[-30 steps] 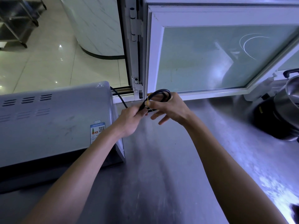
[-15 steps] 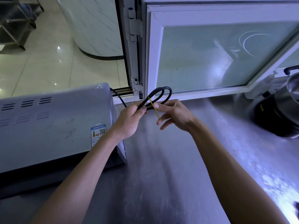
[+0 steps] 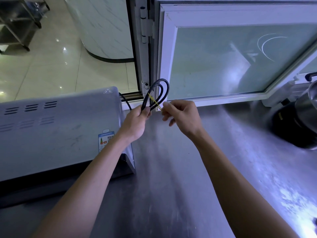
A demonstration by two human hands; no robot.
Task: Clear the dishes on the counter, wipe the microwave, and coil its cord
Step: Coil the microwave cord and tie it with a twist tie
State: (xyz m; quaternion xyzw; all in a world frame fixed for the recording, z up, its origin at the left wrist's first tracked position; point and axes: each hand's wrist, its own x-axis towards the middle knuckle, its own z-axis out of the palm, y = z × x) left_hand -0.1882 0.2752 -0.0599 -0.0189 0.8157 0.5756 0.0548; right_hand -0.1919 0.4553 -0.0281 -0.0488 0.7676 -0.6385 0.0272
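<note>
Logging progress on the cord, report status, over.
Left hand grips looped cord. Right hand pinches yellow band stretched across loops. Nothing in the way.

A broad open stretch of steel counter (image 3: 171,194) is seen through the centre and lower frame, bare between the two forearms. The left side is blocked by the microwave (image 3: 51,133), its right edge just beside the left hand (image 3: 135,124). Passage at the top is closed off by the window frame (image 3: 214,100) right behind the raised cord loops (image 3: 158,93). The right edge is crowded by a dark pot (image 3: 298,122).
</note>
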